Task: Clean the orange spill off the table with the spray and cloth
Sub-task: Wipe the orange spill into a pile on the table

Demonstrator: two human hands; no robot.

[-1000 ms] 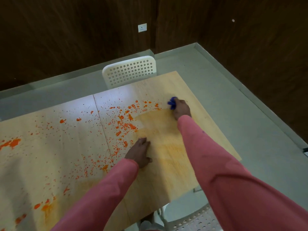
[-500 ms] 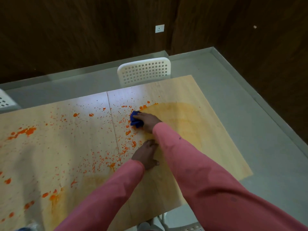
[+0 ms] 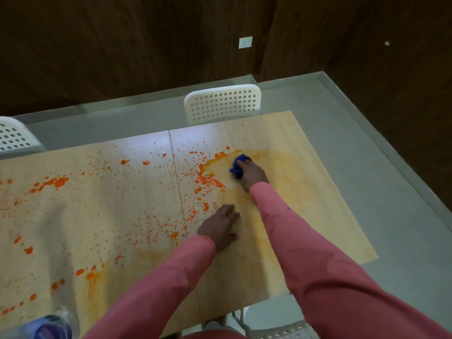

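A bottle (image 3: pixel 46 325) shows blurred at the table's (image 3: pixel 318 216) near left corner. Orange spill (image 3: pixel 208 182) spatters the left and middle of the table. The left hand (image 3: pixel 221 227) rests flat, fingers straight, beside it. Further right, the right hand (image 3: pixel 253 173) grips a blue cloth (image 3: pixel 238 165) against a smeared orange patch, below a white chair (image 3: pixel 222 102)
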